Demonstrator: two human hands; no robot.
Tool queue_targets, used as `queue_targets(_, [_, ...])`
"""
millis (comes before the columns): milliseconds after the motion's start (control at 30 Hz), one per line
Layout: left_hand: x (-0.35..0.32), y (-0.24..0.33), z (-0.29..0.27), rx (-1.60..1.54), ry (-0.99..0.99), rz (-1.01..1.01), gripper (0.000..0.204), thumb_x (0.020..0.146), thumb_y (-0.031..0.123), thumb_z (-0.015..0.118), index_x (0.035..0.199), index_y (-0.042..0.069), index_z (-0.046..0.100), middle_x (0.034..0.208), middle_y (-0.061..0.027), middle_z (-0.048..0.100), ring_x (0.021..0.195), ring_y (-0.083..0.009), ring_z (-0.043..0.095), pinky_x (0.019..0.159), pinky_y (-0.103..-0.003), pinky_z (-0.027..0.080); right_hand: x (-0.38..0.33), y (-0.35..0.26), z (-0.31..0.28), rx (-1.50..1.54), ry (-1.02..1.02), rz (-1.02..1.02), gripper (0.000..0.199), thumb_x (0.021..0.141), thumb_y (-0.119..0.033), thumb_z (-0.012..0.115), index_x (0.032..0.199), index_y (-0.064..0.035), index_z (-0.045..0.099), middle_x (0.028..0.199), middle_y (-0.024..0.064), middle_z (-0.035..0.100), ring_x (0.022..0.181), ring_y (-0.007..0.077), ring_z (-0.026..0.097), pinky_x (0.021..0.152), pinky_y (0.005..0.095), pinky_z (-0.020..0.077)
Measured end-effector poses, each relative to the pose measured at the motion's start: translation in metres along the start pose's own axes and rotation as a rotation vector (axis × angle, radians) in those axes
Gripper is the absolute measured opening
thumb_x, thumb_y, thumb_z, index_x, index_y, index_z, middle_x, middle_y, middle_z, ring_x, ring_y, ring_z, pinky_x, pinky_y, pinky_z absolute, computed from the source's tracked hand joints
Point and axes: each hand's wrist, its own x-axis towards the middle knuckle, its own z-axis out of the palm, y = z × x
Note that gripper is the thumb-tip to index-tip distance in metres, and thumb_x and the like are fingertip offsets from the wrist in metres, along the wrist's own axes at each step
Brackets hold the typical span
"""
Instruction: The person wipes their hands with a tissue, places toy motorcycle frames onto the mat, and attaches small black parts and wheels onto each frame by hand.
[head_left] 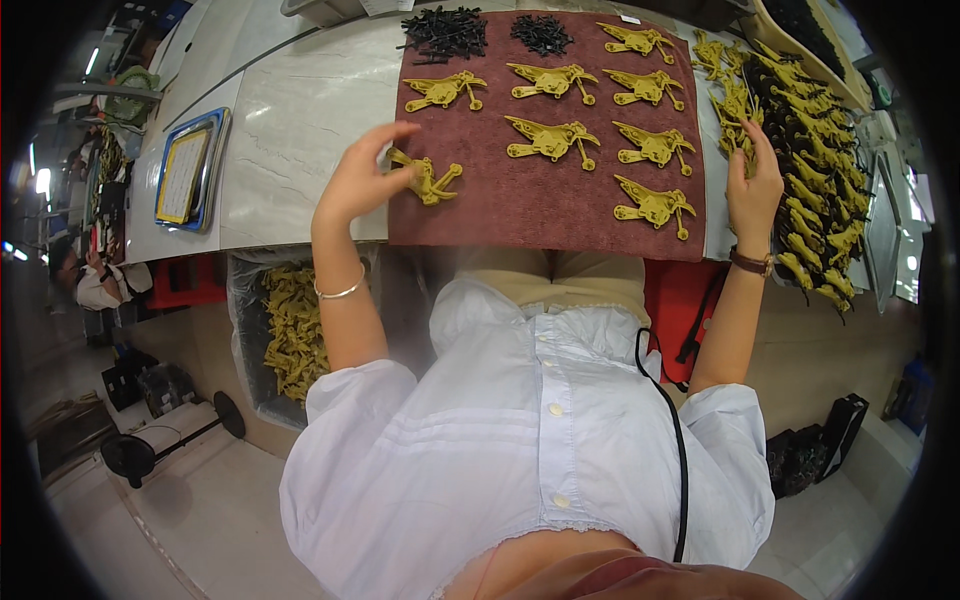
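White, grey-veined worktop (290, 130) spans the station. Over it lies a maroon cloth (500, 215). To the cloth's right sits a dense bank of yellow-and-black pieces (815, 200), with loose yellow parts (735, 95) along its near side. Below the worktop, left, a plastic-lined bin (243, 335) holds further yellow parts. A blue-rimmed tray (222, 150) rests at the left.

Left hand (365, 175): thumb and index finger spread apart, thumb at a yellow bird-shaped part (432, 185) on the cloth's left side; firm contact is not confirmed. Right hand (755, 185): raised beside the loose yellow parts, thumb and fingers apart; whether a part is gripped cannot be told.

Seven similar bird-shaped pieces (552, 140) lie spaced on the cloth: four in the right column, two in the middle, one at left. Two heaps of small black pieces (444, 35) occupy its far edge.
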Motion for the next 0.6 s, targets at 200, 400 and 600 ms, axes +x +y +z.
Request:
queue_targets(200, [-0.029, 0.007, 0.001, 0.047, -0.032, -0.123, 0.044, 0.061, 0.000, 0.075, 0.105, 0.005, 0.066, 0.105, -0.0083, 0.064, 0.100, -0.0261, 0.059, 0.087, -0.036, 0.048, -0.027, -0.082, 0.018, 0.345, -0.142, -0.152, 0.028, 0.085, -0.007, 0.059, 0.113, -0.0025, 0.062, 0.117, 0.0159, 0.063, 0.109, 0.0299, 0.060, 0.093, 0.0367, 0.0452])
queue_targets(400, [-0.046, 0.054, 0.016, 0.130, 0.291, 0.184, 0.043, 0.060, -0.003, 0.071, 0.101, 0.008, 0.067, 0.100, -0.0070, 0.064, 0.097, -0.0255, 0.059, 0.085, -0.035, 0.048, -0.065, -0.146, 0.038, 1.047, -0.674, 0.142, 0.032, 0.089, -0.003, 0.059, 0.121, 0.0021, 0.057, 0.123, 0.0110, 0.058, 0.115, 0.0179, 0.055, 0.096, 0.0312, 0.0447])
queue_targets(600, [-0.059, 0.078, 0.062, 0.200, 0.437, 0.435, 0.041, 0.058, -0.009, 0.071, 0.096, 0.005, 0.069, 0.105, -0.0085, 0.065, 0.104, -0.0295, 0.060, 0.085, -0.038, 0.052, -0.081, -0.174, 0.047, 1.328, -0.819, 0.146, 0.031, 0.088, 0.003, 0.057, 0.119, 0.0057, 0.054, 0.125, 0.0172, 0.055, 0.118, 0.0211, 0.052, 0.100, 0.0340, 0.0449])
